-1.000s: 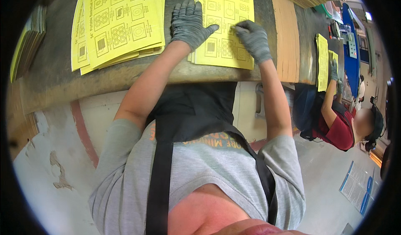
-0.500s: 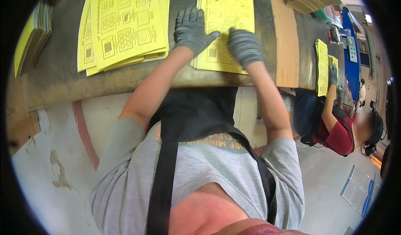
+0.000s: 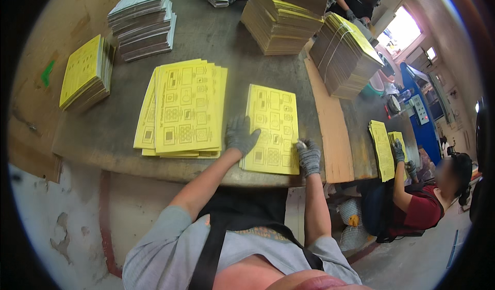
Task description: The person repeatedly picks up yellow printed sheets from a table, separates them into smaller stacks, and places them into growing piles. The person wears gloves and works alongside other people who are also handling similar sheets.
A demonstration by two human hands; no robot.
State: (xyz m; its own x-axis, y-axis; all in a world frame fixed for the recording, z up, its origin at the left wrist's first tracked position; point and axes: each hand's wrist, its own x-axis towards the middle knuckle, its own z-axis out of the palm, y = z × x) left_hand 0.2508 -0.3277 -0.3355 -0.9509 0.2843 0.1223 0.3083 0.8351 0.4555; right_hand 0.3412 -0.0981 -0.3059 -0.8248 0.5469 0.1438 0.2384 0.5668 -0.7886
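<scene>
A thin stack of yellow printed sheets [image 3: 273, 120] lies squared near the table's front edge, between my hands. My left hand [image 3: 241, 135], in a grey glove, is open at the stack's left edge, its thumb reaching onto the top sheet. At the lower right edge is my gloved right hand [image 3: 310, 158]. Its fingers are curled closed around something small and pale at the fingertips, too small to name. Left of my left hand rests a looser pile of the same yellow sheets [image 3: 188, 107], its layers fanned unevenly.
Tall board stacks [image 3: 281, 29] stand at the back, one stack [image 3: 343, 58] tied with string. White-topped bundles [image 3: 142, 22] and a yellow-topped stack [image 3: 85, 78] are at left. A co-worker [image 3: 425, 205] handles yellow sheets on the right; other people work beyond the table.
My right hand has moved from the top sheet to the stack's right edge. My left hand stays at the left edge. The view has tilted up, showing more of the table.
</scene>
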